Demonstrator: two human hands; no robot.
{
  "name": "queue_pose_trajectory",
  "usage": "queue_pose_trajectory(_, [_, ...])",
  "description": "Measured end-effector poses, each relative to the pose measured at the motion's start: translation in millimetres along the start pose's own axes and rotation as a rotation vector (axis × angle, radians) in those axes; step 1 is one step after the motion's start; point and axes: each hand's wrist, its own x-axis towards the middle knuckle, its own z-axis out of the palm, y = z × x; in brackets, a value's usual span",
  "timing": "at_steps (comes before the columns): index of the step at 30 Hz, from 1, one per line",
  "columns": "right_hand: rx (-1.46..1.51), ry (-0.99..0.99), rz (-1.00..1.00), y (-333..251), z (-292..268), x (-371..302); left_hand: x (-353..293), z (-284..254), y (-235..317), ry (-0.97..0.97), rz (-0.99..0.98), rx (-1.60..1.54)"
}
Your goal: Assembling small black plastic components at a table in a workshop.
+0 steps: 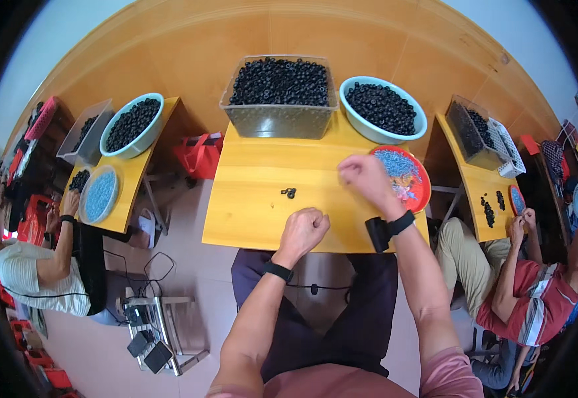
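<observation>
At the centre of the frame, a small cluster of black ring-shaped pieces (291,194) lies on the smooth yellow tabletop (249,172), its long axis running roughly left to right, the bulkier end pointing right. Just below, the left hand (304,233) has its fingers curled together; whether they clamp anything, I cannot tell. Right of centre, the right hand's (367,178) bent fingers point left, their grip likewise unclear, beside a round red tray (424,192) of small blue-grey pieces. Upper centre, a clear rectangular plastic bin (279,124) holds black rings.
</observation>
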Motion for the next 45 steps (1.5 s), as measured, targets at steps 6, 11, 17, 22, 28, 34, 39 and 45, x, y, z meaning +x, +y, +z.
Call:
queue_pose_trajectory(6, [-0.324, -0.23, -0.223, -12.9, 88.2, -7.2, -9.0, -2.3, -13.2, 0.364, -0.189, -0.319])
queue_pose_trajectory(11, [-0.458, -0.262, -0.321, -17.7, 104.0, -9.4, -3.3, -7.4, -1.2, 0.626, -0.302, -0.495])
queue_pose_trajectory(17, [-0.433, -0.231, -0.308, -14.4, 93.4, -28.1, 0.3, -5.3, -1.2, 0.569, -0.279, -0.477])
queue_pose_trajectory(22, [-0.36, -0.143, -0.297, -2.1, 88.9, -41.1, 3.0, -8.0, 1.9, 0.427, -0.224, -0.313])
queue_pose_trajectory(28, [0.149, -0.021, 0.107, 14.2, 83.7, -51.7, 2.1, -4.1, 3.5, 0.215, -0.022, -0.132])
queue_pose_trajectory(34, [0.505, 0.002, 0.187, 26.4, 81.4, -60.0, 0.6, -4.2, 4.2, 0.113, -0.023, -0.12])
queue_pose_trajectory(39, [0.742, -0.083, 0.245, 25.7, 76.4, -61.2, -0.3, -1.1, 6.1, 0.108, -0.152, -0.255])
queue_pose_trajectory(45, [0.734, -0.111, 0.232, 26.7, 71.7, -63.7, -1.4, -0.6, 1.8, 0.07, -0.168, -0.298])
